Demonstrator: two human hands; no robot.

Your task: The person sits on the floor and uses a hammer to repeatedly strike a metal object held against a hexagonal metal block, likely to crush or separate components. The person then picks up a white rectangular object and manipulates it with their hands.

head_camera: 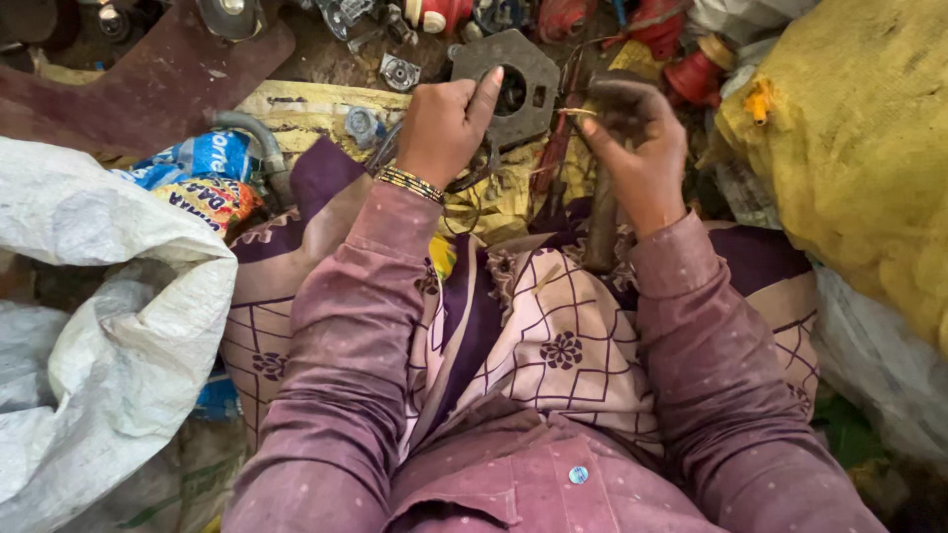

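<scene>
Both hands work close together above the lap. Her left hand [444,123] is curled around the edge of a flat grey metal plate [523,84] with a round hole in its middle, thumb pressed on the face near the hole, so the plate stands tilted up toward the camera where it can be seen and worked on. Its lower edge seems to rest on the yellow sack [494,202] spread over the knees, which would take the weight off the wrist.

Just beside it, the right hand [637,148] has its fingers bent inward, pinching a thin brass-coloured wire or pin [576,113] that points at the plate's right edge. A wooden handle [600,232] hangs below this hand; whether the palm grips it I cannot tell.

Loose metal parts [400,71] and red spools [696,74] lie on the ground beyond the plate, within reach. A white sack [109,326] sits to the left, and a big yellow bag [859,148] to the right.
</scene>
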